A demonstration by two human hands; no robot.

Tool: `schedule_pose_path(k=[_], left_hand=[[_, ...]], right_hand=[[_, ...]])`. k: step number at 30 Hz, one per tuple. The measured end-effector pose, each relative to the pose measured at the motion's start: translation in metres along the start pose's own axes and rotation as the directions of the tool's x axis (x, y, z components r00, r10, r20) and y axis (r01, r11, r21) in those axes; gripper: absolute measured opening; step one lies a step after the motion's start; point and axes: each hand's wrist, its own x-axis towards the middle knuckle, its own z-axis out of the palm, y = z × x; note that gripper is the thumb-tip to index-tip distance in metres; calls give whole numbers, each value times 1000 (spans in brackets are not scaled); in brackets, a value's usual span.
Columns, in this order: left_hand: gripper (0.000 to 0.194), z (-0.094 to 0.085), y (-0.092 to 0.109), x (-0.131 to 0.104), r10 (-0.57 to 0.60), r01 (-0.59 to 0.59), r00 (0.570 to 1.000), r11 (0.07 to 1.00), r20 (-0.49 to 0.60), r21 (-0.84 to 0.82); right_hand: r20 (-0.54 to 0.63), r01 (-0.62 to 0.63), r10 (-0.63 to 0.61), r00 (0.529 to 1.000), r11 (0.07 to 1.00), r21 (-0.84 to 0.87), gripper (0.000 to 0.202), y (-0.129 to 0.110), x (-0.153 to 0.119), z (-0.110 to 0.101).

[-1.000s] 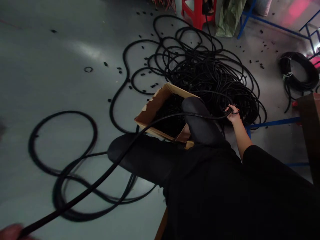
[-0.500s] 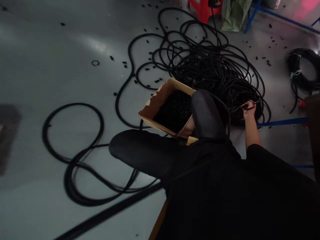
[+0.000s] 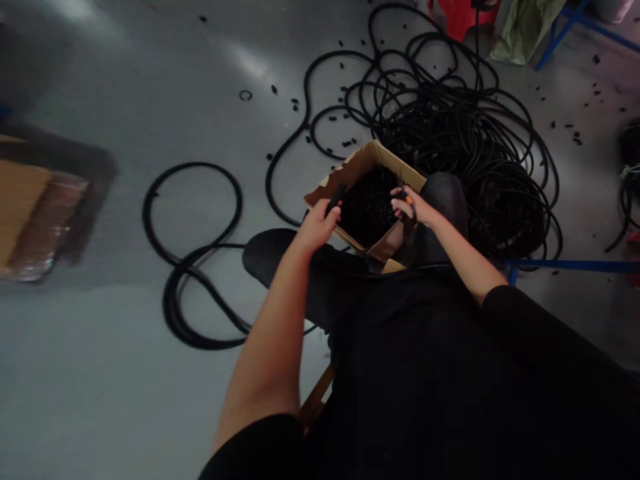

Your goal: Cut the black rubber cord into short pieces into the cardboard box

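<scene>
Black flexible hose, round in section: a short end stands out of the left hand, at the near-left rim of an open brown cardboard box. Left fingers and thumb closed around it. How that end joins the rest, cannot tell.

Right hand over the box's right side, fingers curled about a small scissor-like tool with orange on it; slim tip pointing away from the body. Whether its blades are parted, too small to tell. Tool and hose end apart.

Box holds many short black pieces and sits between the knees. Beyond it, a big tangle of black hose on the grey floor; looser loops to the left. Stray black bits about.

Handling, as judged: a firm pinch close behind the hose end should stop it springing or twisting. Left fingertips best kept clear of the tool's tip. Both hands low over the opening, wrists easy, so nothing drops outside the rim; slack free of the knees.
</scene>
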Motion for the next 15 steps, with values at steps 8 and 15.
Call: schedule_pose_path(k=[8,15], left_hand=[[49,76,-31,-3,-155,149,986,985,63,89],[52,95,-36,5,-208,194,964,976,166,96]], right_hand=[[113,-82,253,961,650,-756,34,58,-10,19],[136,-103,309,941,647,-756,29,60,2,23]])
